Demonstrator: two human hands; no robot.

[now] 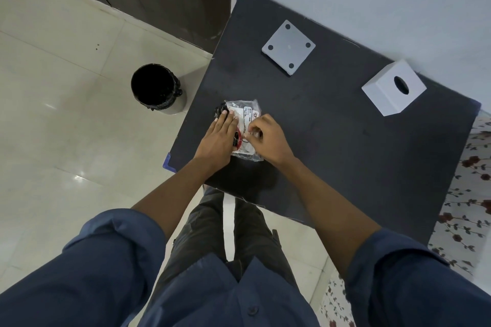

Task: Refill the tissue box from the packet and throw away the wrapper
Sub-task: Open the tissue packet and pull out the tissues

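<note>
The bin is waiting on the floor. The left hand is pressing flat on the packet at the table's near-left edge; the right hand is pinching its wrapper. A sudden tear risks scattering tissues, far from the box.

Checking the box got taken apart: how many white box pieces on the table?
2. The flat base plate, four dark dots facing up, lies at the table's far side. The box cover, with its oval slot, sits to its right near the wall. None seems hidden.
</note>
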